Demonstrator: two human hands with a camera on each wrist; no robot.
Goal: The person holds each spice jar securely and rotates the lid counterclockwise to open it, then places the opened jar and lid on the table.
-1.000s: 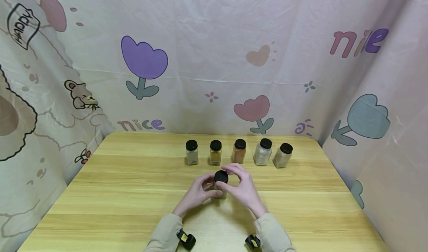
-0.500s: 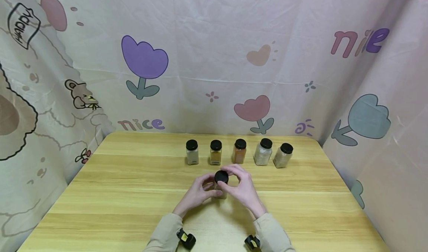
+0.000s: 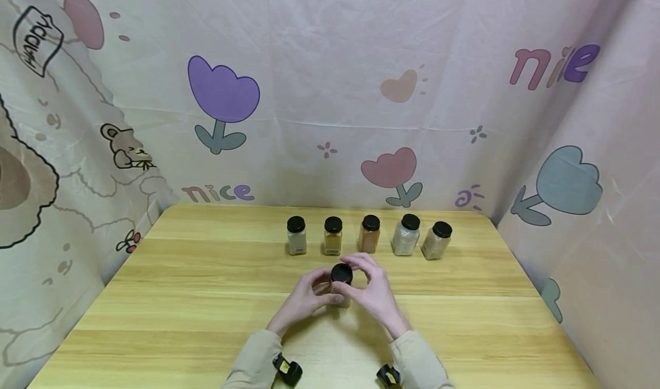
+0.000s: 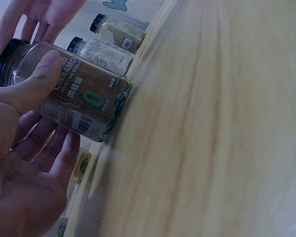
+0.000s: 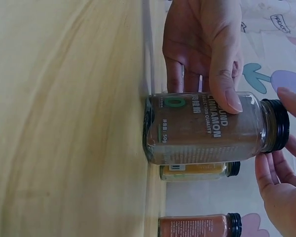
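Observation:
A square glass jar of brown ground cinnamon (image 5: 187, 131) stands upright on the wooden table, its label plain in both wrist views. My left hand (image 3: 304, 298) holds its body, thumb (image 4: 42, 81) across the label side and fingers behind the glass. Around the black lid (image 3: 341, 272), my right hand (image 3: 374, 289) has its thumb at the near side and its fingertips at the far side. The lid is on the jar. From the head view, the hands hide most of the jar's body.
Behind the hands stands a row of black-lidded jars: a pale one (image 3: 296, 243), a yellow one (image 3: 332, 244), an orange-brown one (image 3: 368, 241), a larger white one (image 3: 404, 241) and a beige one (image 3: 435, 247). A printed curtain (image 3: 309, 91) hangs behind the table (image 3: 180, 297).
My right thumb shifts slightly at the lid. The cinnamon jar and my left hand stay where they were.

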